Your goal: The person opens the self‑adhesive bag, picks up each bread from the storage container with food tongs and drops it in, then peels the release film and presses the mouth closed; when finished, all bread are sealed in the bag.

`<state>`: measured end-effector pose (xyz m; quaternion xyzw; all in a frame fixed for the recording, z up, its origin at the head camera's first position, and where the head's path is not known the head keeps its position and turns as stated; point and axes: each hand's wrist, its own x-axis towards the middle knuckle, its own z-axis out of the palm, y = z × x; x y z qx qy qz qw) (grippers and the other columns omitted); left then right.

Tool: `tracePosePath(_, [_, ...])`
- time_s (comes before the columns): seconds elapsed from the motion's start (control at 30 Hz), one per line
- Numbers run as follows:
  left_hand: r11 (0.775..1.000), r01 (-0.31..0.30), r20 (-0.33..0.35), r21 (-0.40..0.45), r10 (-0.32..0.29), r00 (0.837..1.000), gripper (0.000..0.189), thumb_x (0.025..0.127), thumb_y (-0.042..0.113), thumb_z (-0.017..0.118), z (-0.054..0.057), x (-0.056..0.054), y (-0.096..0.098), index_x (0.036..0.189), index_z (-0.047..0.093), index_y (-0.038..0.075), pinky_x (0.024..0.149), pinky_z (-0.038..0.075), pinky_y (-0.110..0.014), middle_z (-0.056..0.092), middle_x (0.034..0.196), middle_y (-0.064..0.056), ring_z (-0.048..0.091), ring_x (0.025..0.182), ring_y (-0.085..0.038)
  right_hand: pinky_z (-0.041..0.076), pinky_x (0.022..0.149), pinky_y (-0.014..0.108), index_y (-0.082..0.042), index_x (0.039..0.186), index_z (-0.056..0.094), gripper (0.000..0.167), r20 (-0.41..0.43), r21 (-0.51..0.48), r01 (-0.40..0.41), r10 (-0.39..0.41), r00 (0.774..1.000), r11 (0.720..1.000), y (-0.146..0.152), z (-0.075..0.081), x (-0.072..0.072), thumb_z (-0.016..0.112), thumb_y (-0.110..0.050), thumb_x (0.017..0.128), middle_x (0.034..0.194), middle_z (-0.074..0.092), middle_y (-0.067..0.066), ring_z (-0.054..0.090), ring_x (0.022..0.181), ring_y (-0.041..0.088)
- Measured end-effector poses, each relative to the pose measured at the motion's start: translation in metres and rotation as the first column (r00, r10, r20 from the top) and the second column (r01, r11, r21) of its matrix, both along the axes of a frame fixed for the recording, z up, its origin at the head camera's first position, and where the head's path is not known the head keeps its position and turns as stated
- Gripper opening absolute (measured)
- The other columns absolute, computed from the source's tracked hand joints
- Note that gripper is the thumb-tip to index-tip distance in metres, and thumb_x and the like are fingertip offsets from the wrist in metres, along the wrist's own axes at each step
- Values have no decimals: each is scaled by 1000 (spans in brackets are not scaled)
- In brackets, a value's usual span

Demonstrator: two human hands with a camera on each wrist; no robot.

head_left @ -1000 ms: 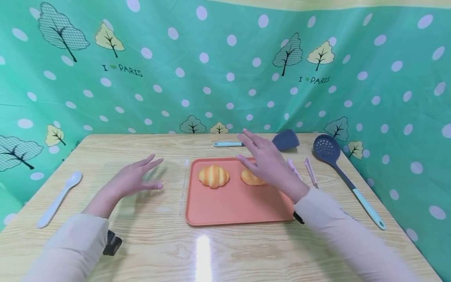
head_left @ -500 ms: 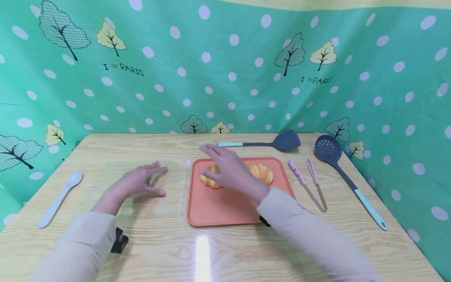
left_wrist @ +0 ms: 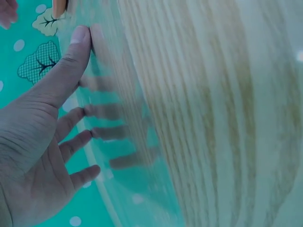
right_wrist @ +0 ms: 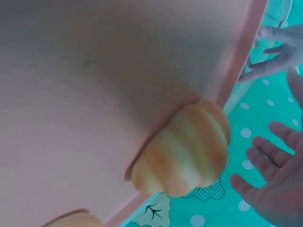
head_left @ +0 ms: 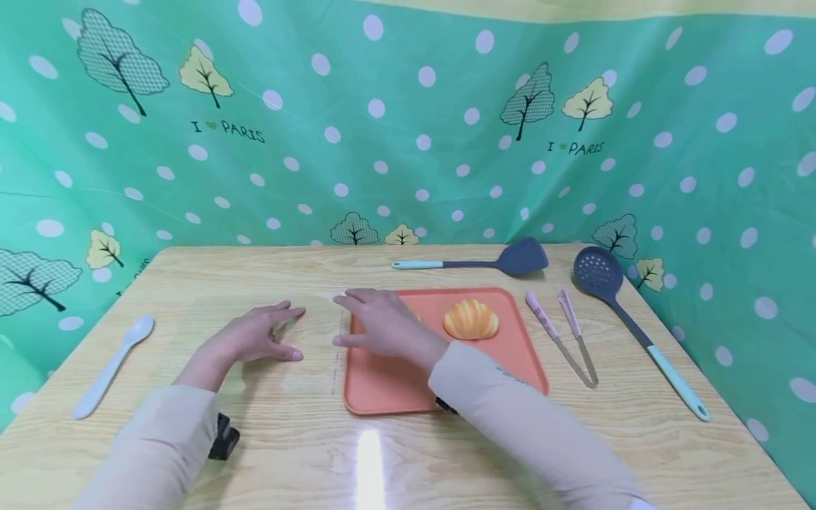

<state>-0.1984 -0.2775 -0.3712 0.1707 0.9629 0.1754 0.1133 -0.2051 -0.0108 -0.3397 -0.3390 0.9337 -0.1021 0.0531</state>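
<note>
My left hand (head_left: 253,334) is spread above a clear, flat, see-through piece (head_left: 309,382) to the left of the tray. In the left wrist view its straight fingers are mirrored in the clear surface (left_wrist: 142,184); whether they touch it I cannot tell. My right hand (head_left: 385,327) hovers over the left part of the coral tray (head_left: 395,393), fingers extended, holding nothing. One croissant (head_left: 470,319) lies on the tray. The second croissant (right_wrist: 182,149), mostly hidden under my right hand in the head view, shows whole in the right wrist view.
Behind the tray lies a spatula (head_left: 523,256). Pink-handled tongs (head_left: 574,350) and a skimmer (head_left: 627,322) lie to its right. A pale spoon (head_left: 111,372) is at the far left. A green dotted curtain (head_left: 408,142) encloses the table (head_left: 306,460).
My right hand has swept left across the tray, from over the right croissant to over the left one, uncovering the tongs and spatula. My left hand has shifted slightly right and down.
</note>
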Motion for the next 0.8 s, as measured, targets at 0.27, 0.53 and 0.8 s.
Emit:
tracePosePath(0.27, [1000,-10,34,14,9,999,97,77,49,84,2,-1,1,150,45,0,107,30,-74,30,154,-38,31,137,-61,24,122,45,-19,153,48,73,8,72,-10,9,1000,997,-19,-3,-2,66,-58,94,156,46,4,38,146,21])
tracePosePath(0.53, [1000,-20,42,0,20,999,99,74,50,86,4,-2,0,149,46,0,106,29,-75,30,154,-38,30,137,-62,30,119,42,-19,146,56,71,-42,160,-22,29,999,987,-35,-8,-5,70,-60,90,149,55,2,49,138,20])
tracePosePath(0.8, [999,-31,54,6,31,998,98,74,48,87,7,-3,-2,149,46,-1,107,28,-75,30,154,-38,29,137,-62,37,113,39,-21,141,61,66,-89,224,-24,45,995,974,-44,-13,-8,72,-60,88,136,63,-1,59,124,18])
